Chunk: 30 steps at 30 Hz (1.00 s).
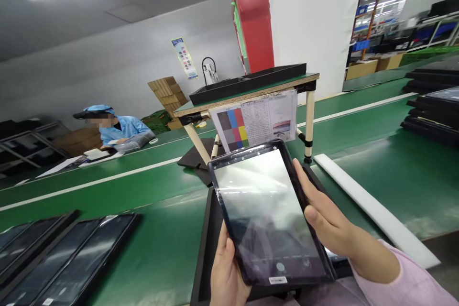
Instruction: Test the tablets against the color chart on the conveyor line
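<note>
A black-framed tablet [267,210] is held up in front of me, tilted, its lit screen showing a pale grey camera picture with a round button near the bottom. A small white label [278,280] sits on its lower edge. My left hand [226,270] grips the lower left side of the tablet. Along the right side, my right hand [328,220] is closed on the edge, thumb near the screen. Beneath the tablet lies a black tray [201,267], mostly hidden by it and by my hands.
Black trays with dark tablets [86,253] lie at left. Ahead stands a small raised stand [251,88] with a printed sheet. A white strip [373,208] lies at right, near stacked black trays [435,114]. A person in blue [124,126] works across the green bench [161,229].
</note>
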Each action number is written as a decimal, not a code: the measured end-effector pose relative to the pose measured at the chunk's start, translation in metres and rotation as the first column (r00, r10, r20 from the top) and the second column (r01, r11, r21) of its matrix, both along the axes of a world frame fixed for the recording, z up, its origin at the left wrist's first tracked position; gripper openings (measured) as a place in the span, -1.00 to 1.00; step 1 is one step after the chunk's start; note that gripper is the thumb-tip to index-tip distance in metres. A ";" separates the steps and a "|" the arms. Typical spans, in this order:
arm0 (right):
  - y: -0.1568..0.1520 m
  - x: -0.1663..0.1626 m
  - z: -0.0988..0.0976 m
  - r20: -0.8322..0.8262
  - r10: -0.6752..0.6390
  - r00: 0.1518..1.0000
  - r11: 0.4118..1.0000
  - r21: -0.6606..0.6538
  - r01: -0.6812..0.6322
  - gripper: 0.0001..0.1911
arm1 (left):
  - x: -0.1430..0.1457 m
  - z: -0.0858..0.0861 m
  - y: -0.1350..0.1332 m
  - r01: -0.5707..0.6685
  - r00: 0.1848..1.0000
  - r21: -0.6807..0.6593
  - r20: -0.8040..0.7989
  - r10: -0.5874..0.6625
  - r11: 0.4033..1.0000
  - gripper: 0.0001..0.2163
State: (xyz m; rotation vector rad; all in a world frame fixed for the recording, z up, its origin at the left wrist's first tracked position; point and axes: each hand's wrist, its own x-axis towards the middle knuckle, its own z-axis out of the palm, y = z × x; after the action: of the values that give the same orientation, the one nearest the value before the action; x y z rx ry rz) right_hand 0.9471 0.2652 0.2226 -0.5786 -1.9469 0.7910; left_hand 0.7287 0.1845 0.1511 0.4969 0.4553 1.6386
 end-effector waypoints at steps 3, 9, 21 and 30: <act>0.005 0.001 0.006 0.030 -0.037 0.999 0.992 0.119 0.033 -0.30 | -0.003 -0.004 -0.003 0.096 0.994 0.076 0.037 -0.099 0.993 -0.62; 0.006 -0.005 0.000 -0.032 -0.086 0.996 0.974 0.209 0.091 -0.30 | -0.013 -0.012 -0.010 0.177 0.984 0.147 -0.009 -0.178 0.973 -0.59; 0.015 -0.003 -0.001 0.039 -0.141 0.989 0.990 0.029 0.140 -0.30 | 0.004 -0.008 -0.012 -0.105 0.984 -0.167 -0.158 0.078 0.980 -0.65; 0.028 0.031 -0.020 0.123 -0.393 0.911 0.873 -0.262 0.412 -0.20 | -0.016 0.025 -0.017 -0.251 0.955 -0.350 -0.244 0.170 0.903 -0.55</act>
State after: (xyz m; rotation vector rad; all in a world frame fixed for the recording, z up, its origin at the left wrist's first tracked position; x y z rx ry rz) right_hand 0.9778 0.2935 0.2022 -1.1566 -1.6927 0.7900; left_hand 0.7126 0.1679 0.1765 0.3360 0.9916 1.6578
